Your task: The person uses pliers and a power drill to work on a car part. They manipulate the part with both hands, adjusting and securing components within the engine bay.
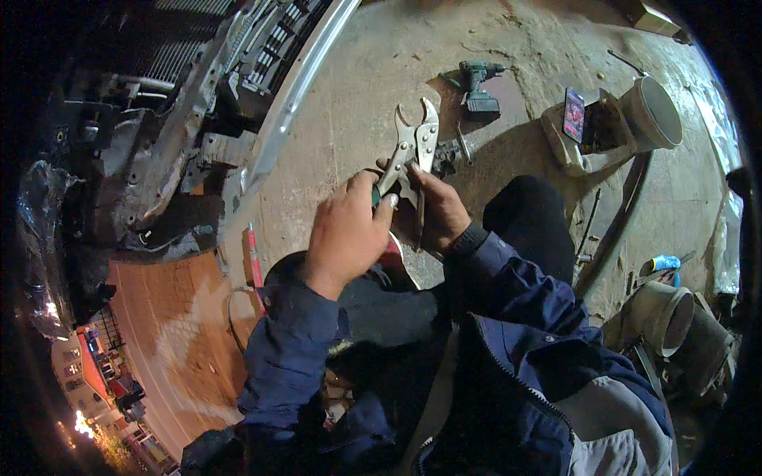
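Observation:
A pair of silver locking pliers (427, 136) is held up in front of me, its curved jaws apart and pointing away. My left hand (347, 230) is closed around one handle, where a bit of green shows by the fingers. With its thumb against the metal near the pivot, my right hand (441, 208) grips the other handle. Parts of both handles are hidden by my fingers. Beyond the pliers, a small dark metal part (447, 157) lies on the floor beside a short metal rod (463, 143).
A green cordless drill (480, 86) lies on the concrete floor ahead. To the right are a cut-open container (567, 147) with a phone (574, 115) on it, a bucket (657, 113) and a dark hose (627, 214). Exposed vehicle parts (151, 159) fill the left, near a red bar (255, 258).

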Tool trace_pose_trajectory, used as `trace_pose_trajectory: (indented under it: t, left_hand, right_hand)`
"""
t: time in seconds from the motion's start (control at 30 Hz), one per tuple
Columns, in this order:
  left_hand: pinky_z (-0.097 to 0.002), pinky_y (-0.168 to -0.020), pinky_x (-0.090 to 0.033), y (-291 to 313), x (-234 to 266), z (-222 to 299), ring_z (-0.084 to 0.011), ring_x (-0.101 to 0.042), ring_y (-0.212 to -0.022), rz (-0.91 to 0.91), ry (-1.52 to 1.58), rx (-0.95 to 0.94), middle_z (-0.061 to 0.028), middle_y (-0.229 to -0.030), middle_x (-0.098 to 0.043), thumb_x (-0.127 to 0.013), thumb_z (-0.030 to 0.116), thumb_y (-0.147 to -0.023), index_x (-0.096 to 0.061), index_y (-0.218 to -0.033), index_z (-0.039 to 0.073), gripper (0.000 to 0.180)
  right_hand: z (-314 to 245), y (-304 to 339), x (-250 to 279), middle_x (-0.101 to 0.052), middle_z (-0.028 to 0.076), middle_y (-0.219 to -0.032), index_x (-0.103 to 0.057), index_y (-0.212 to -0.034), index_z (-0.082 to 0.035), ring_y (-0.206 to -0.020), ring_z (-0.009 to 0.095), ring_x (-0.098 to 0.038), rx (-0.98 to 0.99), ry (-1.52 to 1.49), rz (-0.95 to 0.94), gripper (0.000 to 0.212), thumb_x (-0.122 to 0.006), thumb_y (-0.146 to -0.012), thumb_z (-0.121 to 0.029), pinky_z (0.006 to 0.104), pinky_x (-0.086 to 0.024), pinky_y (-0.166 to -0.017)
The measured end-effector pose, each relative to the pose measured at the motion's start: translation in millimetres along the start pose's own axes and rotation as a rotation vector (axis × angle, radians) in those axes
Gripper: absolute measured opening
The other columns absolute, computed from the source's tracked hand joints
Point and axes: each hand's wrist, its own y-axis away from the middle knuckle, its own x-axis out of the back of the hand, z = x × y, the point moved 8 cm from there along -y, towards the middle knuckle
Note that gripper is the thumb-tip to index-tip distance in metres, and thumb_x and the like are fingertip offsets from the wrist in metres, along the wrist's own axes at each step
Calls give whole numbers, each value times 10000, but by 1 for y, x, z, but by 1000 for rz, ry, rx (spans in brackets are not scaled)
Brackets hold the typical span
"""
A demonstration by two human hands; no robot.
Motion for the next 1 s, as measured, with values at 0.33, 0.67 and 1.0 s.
trace_pose_trajectory:
  t: [0.33, 0.67, 1.0]
  left_hand:
    - [-552, -1073, -516, 9, -27, 13, -555, -618, -1321, -61, 156, -239, -412, -1412, -589, -701, 245, -1041, -304, -1591, -85, 753]
    - [-600, -934, -530, -5, -6, -10, -555, -668, -1142, -133, 310, 12, -363, -1147, -709, -646, 208, -1042, -552, -1406, -13, 436]
    - [-385, -855, -575, 0, 10, -40, -238, -762, -954, -220, 601, 195, -155, -1075, -800, -678, 231, -1070, -657, -1360, -25, 387]
  right_hand:
    - [-6, -7, -40, -696, 203, -1447, -680, -1308, -46, -1377, 351, -638, 71, -10, -143, 405, -513, -1174, -390, 518, -530, -1165]
    - [-25, -8, -21, -735, 97, -1304, -648, -1426, -27, -1133, 211, -723, 32, 518, -41, 547, -506, -1172, -490, 392, -614, -934]
    - [-45, 9, -4, -625, 34, -755, -622, -1127, -91, -439, 97, -442, -117, 286, 8, 399, -529, -1165, -477, 257, -367, -373]
